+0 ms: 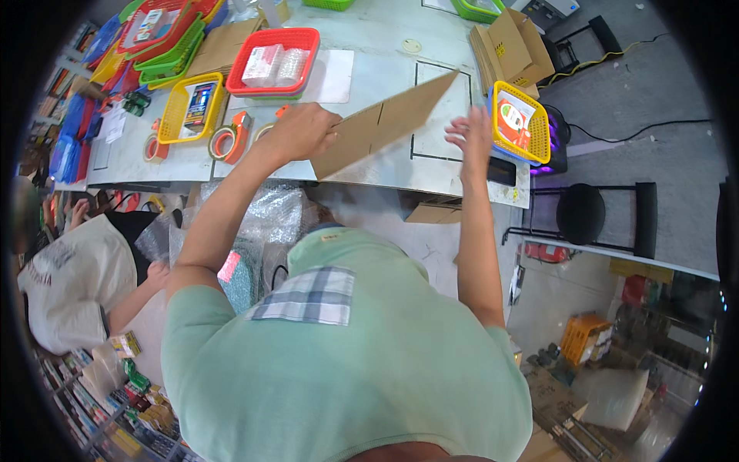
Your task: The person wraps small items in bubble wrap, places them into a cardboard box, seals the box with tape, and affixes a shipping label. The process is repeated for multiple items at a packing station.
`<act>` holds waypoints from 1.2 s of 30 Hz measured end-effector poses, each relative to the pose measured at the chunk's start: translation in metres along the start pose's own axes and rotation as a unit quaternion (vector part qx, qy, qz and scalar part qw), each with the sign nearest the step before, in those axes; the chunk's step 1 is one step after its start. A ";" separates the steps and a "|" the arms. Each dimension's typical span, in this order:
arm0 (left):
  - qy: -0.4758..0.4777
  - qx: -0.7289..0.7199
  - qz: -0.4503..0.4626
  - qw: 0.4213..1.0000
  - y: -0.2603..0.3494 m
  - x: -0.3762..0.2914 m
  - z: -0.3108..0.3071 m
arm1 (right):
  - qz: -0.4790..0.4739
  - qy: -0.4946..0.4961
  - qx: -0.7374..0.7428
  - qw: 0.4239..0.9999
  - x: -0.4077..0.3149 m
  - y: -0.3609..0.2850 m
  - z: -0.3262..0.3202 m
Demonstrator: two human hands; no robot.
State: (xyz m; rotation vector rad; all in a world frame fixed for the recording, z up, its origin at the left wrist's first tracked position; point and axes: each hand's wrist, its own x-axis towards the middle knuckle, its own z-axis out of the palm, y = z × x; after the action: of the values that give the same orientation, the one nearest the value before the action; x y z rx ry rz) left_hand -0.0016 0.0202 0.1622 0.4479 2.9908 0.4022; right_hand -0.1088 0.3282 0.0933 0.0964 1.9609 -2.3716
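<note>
My left hand [312, 131] grips one end of a flat, creased cardboard sheet [384, 121], which slants up to the right over the front of the white table [369, 52]. Apart from the sheet's right end, my right hand [470, 133] is raised with its fingers spread, holding nothing. Just right of it is a yellow plastic basket [540, 136] with a white and orange packet in it. A dark phone [502, 171] lies below that basket. Tape dispensers, one of them orange [238, 138], lie left of my left hand.
A red basket [231, 81] holds bubble-wrapped items; a yellow basket [167, 124] holds a dark box. Stacked baskets [167, 63] stand at the far left, folded cartons [508, 46] at the back right. Another person [81, 277] is at the left. A black chair [583, 213] stands right of the table.
</note>
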 end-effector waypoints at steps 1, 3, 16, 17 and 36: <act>0.020 -0.003 -0.006 1.000 -0.006 0.007 0.004 | 0.038 0.016 -0.016 0.999 0.014 -0.002 0.021; 0.063 -0.024 -0.006 0.998 -0.019 0.017 0.013 | 0.043 0.035 -0.066 0.996 0.037 0.001 0.050; -0.094 -0.380 -0.273 0.879 -0.062 0.055 0.027 | 0.090 -0.002 -0.081 0.993 0.080 0.032 0.066; -0.041 -0.296 -0.258 0.919 -0.065 0.058 0.029 | -0.126 0.029 -0.258 0.957 0.085 0.024 0.066; 0.128 0.078 -0.155 0.976 -0.002 0.158 0.057 | 0.164 -0.625 -0.471 0.601 0.085 -0.021 0.032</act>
State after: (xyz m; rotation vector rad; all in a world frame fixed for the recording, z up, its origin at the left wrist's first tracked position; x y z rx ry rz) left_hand -0.1453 0.0790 0.0989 -0.0713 3.2792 0.2106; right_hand -0.1954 0.3006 0.1126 -0.8790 1.6991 -0.4192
